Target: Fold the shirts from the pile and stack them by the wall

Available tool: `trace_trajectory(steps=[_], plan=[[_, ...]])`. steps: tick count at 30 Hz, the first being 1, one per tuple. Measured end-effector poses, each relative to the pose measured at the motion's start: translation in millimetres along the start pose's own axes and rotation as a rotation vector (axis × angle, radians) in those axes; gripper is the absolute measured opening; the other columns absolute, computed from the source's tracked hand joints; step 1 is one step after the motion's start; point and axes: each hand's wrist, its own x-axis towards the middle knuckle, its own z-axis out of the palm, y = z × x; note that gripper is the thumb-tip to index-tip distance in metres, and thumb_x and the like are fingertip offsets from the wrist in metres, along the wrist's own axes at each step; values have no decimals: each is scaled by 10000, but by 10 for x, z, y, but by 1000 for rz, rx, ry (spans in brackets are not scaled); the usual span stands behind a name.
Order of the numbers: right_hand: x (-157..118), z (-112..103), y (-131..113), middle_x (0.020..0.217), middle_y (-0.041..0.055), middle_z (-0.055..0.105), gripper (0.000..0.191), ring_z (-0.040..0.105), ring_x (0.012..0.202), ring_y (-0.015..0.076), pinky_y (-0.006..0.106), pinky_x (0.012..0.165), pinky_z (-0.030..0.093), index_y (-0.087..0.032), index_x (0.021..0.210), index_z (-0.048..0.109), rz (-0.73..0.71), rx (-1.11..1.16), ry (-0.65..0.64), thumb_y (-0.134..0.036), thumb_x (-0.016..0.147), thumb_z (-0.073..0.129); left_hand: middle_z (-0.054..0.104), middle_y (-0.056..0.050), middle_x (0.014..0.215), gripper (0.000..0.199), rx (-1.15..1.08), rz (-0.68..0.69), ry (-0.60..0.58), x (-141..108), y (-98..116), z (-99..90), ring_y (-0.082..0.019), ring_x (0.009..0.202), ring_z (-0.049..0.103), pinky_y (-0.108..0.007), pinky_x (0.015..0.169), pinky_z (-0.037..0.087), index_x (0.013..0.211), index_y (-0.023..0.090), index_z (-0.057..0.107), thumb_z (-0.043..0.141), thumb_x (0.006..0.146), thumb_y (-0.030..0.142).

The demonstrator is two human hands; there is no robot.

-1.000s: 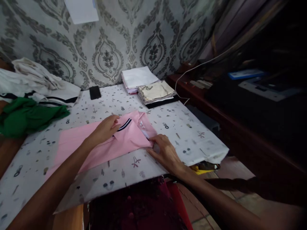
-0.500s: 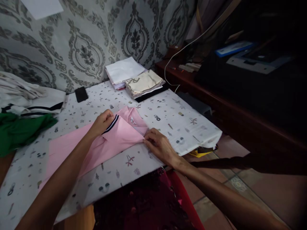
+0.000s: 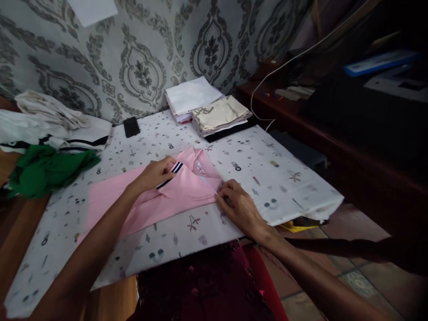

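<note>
A pink shirt (image 3: 187,196) lies partly folded on the patterned white table cover (image 3: 247,174), its collar with a white label toward the far right. My left hand (image 3: 155,174) is on the shirt, fingers closed at a sleeve edge with a dark and white striped band (image 3: 170,175). At the shirt's right corner, my right hand (image 3: 239,205) pinches the cloth between thumb and fingers. My left forearm covers part of the shirt's lower body.
Folded white cloths (image 3: 192,96) and a beige folded stack (image 3: 222,115) lie at the back. A black phone (image 3: 131,127) rests near the wall. Crumpled green cloth (image 3: 50,171) and white garments (image 3: 56,118) are at left. A dark wooden desk (image 3: 321,133) stands right.
The camera view has turned a little left, so everything appears shifted right. Both hands keep hold of the pink shirt, and its shape is almost the same.
</note>
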Motion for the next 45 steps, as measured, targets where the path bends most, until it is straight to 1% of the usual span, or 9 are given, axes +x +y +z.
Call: trace_trajectory(steps=[6, 12, 15, 19, 23, 26, 30, 36, 45], plan=[[-24, 16, 20, 885, 55, 560, 199, 594, 736, 165, 313, 686, 517, -206, 755, 546, -44, -28, 33, -265, 941, 504, 567, 39, 718, 208, -54, -17, 156, 30, -114, 73, -144, 655, 523, -265, 630, 372, 1068, 234, 589, 517, 898, 330], [22, -7, -81, 933, 71, 598, 99, 623, 827, 206, 350, 724, 552, -205, 993, 595, -147, -34, 134, -268, 954, 529, 638, -37, 932, 224, -77, -19, 379, -374, -21, -1, -172, 784, 597, -292, 684, 470, 1072, 209, 577, 464, 953, 361], [162, 66, -262, 979, 92, 622, 133, 620, 926, 227, 373, 785, 561, -207, 992, 621, -289, -45, 90, -194, 952, 496, 641, -70, 1018, 202, 15, 70, 368, -576, 70, 110, -213, 939, 595, -343, 788, 495, 1074, 204, 585, 438, 974, 300], [362, 311, -496, 1026, 112, 637, 185, 594, 989, 239, 403, 859, 552, -174, 963, 652, -433, -101, -80, -123, 935, 476, 622, -96, 1138, 229, 153, 188, 284, -658, 63, 301, -254, 1110, 548, -424, 929, 486, 1115, 211, 605, 430, 967, 208], [483, 559, -634, 1101, 133, 642, 258, 579, 1034, 237, 414, 940, 525, -121, 1060, 642, -518, -179, -199, -49, 910, 445, 606, -92, 1212, 250, 56, 192, 257, -646, -21, 372, -236, 1172, 547, -425, 1002, 480, 1160, 222, 584, 412, 979, 211], [574, 688, -690, 1185, 143, 625, 344, 566, 1109, 237, 409, 989, 509, -112, 1179, 600, -515, -200, -192, -28, 891, 431, 613, -94, 1216, 277, -52, 165, 251, -637, -77, 387, -223, 1142, 577, -413, 1001, 491, 1209, 217, 543, 420, 961, 191], [664, 840, -638, 1238, 151, 619, 386, 563, 1175, 248, 433, 1025, 499, -115, 1285, 554, -499, -225, -148, -87, 923, 424, 569, -135, 1344, 390, -44, 126, 285, -623, -199, 461, -253, 1228, 555, -449, 1035, 483, 1340, 205, 459, 461, 950, 221], [612, 1014, -362, 1388, 257, 546, 468, 483, 1331, 339, 525, 1097, 423, -20, 1369, 507, -501, -335, -106, -267, 981, 423, 446, -206, 1494, 543, 171, 152, 327, -767, -357, 528, -296, 1413, 403, -511, 1152, 370, 1460, 157, 315, 484, 971, 324], [666, 1047, -303, 1359, 251, 574, 527, 517, 1297, 351, 534, 1037, 464, -44, 1380, 499, -607, -377, -70, -389, 1007, 360, 338, -206, 1576, 535, 253, -217, 354, -1648, -632, 343, -295, 1479, 297, -534, 1176, 309, 1476, 171, 332, 402, 1001, 409]])
